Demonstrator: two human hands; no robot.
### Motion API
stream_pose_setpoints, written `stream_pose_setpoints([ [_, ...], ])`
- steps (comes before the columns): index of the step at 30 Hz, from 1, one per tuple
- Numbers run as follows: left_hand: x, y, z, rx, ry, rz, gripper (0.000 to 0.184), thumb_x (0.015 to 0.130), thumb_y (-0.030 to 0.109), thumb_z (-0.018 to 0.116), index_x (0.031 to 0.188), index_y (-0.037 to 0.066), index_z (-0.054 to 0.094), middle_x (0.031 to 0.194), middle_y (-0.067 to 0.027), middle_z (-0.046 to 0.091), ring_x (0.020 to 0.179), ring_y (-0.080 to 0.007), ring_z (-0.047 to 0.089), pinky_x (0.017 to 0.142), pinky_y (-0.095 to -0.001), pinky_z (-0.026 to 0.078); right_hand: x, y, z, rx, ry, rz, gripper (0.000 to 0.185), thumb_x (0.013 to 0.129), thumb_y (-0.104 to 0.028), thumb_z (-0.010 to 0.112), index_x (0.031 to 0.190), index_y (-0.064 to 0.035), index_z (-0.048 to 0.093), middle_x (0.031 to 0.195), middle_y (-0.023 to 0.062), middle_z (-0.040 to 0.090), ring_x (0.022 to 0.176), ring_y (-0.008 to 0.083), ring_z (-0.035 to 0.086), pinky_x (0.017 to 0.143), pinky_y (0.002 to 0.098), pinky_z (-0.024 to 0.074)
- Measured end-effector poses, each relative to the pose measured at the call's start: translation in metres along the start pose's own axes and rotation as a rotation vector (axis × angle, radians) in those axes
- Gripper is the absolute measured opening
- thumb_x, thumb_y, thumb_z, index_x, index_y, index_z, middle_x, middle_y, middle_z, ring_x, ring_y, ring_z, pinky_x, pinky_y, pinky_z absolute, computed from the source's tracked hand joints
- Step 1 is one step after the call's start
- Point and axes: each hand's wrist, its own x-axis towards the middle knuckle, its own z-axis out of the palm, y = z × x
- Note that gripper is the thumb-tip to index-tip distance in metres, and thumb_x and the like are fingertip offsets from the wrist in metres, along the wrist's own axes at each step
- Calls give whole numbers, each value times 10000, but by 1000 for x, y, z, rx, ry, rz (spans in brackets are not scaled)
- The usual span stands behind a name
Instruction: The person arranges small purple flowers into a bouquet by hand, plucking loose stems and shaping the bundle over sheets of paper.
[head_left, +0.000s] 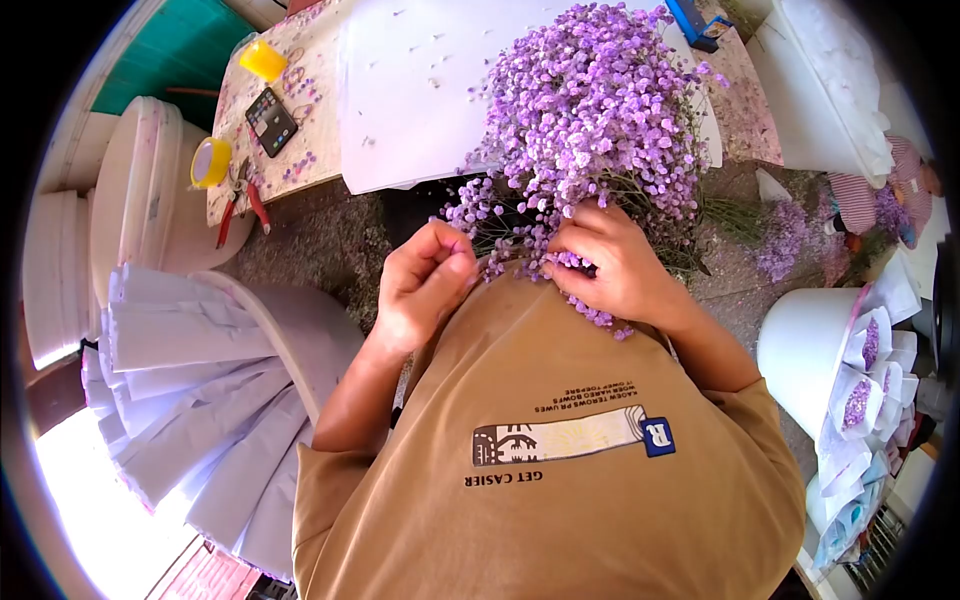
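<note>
A large bunch of small purple flowers (600,110) lies over the near edge of a white sheet (420,90) and hangs toward my chest. On its left side, my left hand (430,280) is closed in a pinch beside a few blossoms; what its fingertips hold is too small to make out. My right hand (610,262) is closed around some purple sprigs at the bunch's lower edge, and a few blossoms stick out below its fingers against the brown shirt (560,350).
On the table's left part lie a phone (271,122), yellow tape rolls (210,162) and red-handled pliers (240,205). A bin of white wrapping paper (200,370) stands left. At right are a white bucket (805,340) with wrapped flowers and another person's striped sleeve (853,203).
</note>
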Motion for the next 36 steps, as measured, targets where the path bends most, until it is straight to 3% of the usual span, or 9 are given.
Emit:
stream_pose_setpoints([
  [1,-3,2,-3,-352,-57,-123,70,978,6,549,1045,0,567,809,-45,595,626,-45,467,550,-192,360,0,0,0,3,-2,-1,170,771,-169,779,874,-77,681,890,69,617,810,276,611,727,396,449],
  [5,-6,2,8,-218,5,-258,111,963,33,602,1064,-3,572,833,-54,618,631,-63,511,561,-192,387,0,0,0,16,-4,8,169,771,-170,778,868,-74,677,881,72,615,804,279,611,728,396,449],
  [8,1,-8,19,712,20,12,205,904,46,694,1089,-13,627,758,-73,661,627,-152,621,540,-291,476,-1,-1,-1,15,-11,15,169,774,-170,775,868,-73,674,882,74,614,805,281,611,729,397,449],
  [13,16,-22,29,1067,63,394,157,896,54,710,1041,6,676,786,-168,676,589,-256,640,565,-356,522,0,0,-1,14,-3,3,172,776,-171,772,875,-71,672,883,77,613,804,286,610,730,401,447],
  [16,10,-14,27,977,115,272,117,902,80,683,989,3,670,815,-162,691,696,-298,698,630,-375,547,-1,0,-2,10,-7,11,175,776,-173,772,878,-73,671,884,79,613,802,288,610,730,402,446],
  [21,1,2,18,745,159,-124,142,910,87,695,1000,-21,681,717,-59,629,663,-86,556,616,-252,450,-1,2,1,30,-20,5,174,782,-180,775,878,-77,674,888,74,616,801,284,611,731,401,444],
  [27,7,-17,21,980,131,-72,180,907,107,711,1018,-32,687,732,-82,676,701,-108,633,630,-306,488,-4,4,3,36,-28,15,172,789,-192,779,878,-81,682,912,73,632,817,276,617,743,399,448],
  [32,-5,10,3,407,165,-56,49,928,22,639,973,2,647,683,22,557,581,-31,458,521,-205,331,-5,4,2,31,-27,-2,170,793,-195,778,881,-84,685,907,70,635,821,272,617,745,398,448],
  [36,21,27,-29,-190,189,-19,254,993,238,542,943,3,623,613,44,420,484,-35,318,433,-228,218,-4,3,4,71,-50,-12,162,797,-196,777,866,-85,683,879,58,629,813,263,613,730,397,442],
])
